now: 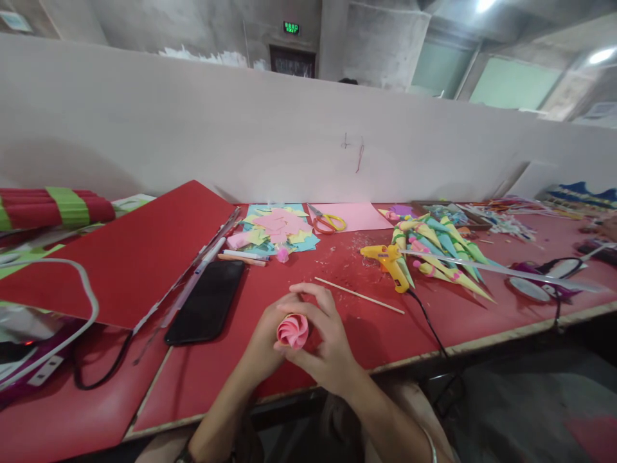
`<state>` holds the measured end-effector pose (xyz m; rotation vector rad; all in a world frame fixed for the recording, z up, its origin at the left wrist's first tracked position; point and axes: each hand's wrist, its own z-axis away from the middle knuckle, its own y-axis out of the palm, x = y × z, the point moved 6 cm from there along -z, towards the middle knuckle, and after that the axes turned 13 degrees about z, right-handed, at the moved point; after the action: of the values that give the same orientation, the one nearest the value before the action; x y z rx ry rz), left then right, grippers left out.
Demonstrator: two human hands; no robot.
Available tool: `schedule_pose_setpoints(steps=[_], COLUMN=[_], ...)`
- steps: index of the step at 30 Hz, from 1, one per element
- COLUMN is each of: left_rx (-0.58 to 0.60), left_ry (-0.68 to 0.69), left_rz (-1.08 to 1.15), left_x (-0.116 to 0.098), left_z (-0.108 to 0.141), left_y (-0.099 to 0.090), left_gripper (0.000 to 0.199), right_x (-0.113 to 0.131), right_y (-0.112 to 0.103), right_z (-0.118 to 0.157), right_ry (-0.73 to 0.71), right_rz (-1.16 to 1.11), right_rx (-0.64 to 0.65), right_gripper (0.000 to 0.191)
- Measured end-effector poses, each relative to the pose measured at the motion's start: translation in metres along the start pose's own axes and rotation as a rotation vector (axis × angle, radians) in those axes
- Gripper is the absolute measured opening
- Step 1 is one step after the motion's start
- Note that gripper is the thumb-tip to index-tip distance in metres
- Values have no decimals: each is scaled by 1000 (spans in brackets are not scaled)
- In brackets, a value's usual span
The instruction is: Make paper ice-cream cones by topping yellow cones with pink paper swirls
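A pink paper rose (292, 331) with swirled petals is held between both hands above the front edge of the red table. My left hand (270, 325) wraps around it from the left, its fingers partly hidden behind the flower. From the right, my right hand (328, 341) closes on it, thumb below and curled fingers above. Just beyond the hands lies a thin wooden stick (359, 296). A yellow glue gun (389, 263) rests to the right, a clear glue stick reaching out from its back.
A black phone (206, 302) and pens (245, 258) lie left. Paper scraps (279, 225), scissors (328, 222) and a pink sheet (365, 217) are at the back. Paper cones (441, 244) pile up at right. A red board (144, 257) leans left; a white partition (289, 141) stands behind.
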<state>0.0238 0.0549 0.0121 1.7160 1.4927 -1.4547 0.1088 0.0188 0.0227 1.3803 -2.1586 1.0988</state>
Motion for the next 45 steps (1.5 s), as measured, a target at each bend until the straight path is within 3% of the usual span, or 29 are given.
schedule_pose_setpoints(steps=[7,13,18,25,29,34,39,45], left_rx=[129,242,183,149,164,183,201,252], left_ry=[158,38,26,-40,-22,-17,-55,-52], left_rz=[-215,-205,-201,-210,-177,-162,-151,-112], left_x=[-4,3,-4,0,1,-2,0,2], left_z=[-1,0,1,1,0,-1,-1,1], left_y=[-20,-22,-21,-21,-19,-16,-15,-10], left_gripper=[13,20,22,15,17,15,14,18], right_x=[-1,-3,-3,-1,-2,-1,-1,-1], right_y=[-7,-3,2,2,1,2,2,0], right_z=[-2,-2,-2,-3,-3,-4,-5,-6], right_ry=[-46,-56,-16,-39,-40,-59,-51,-3], right_rz=[2,8,-1,15,5,-42,-31,-131], right_rx=[-25,33,61,56,59,49,62,61], right_gripper=[41,42,49,30,43,28,41,28])
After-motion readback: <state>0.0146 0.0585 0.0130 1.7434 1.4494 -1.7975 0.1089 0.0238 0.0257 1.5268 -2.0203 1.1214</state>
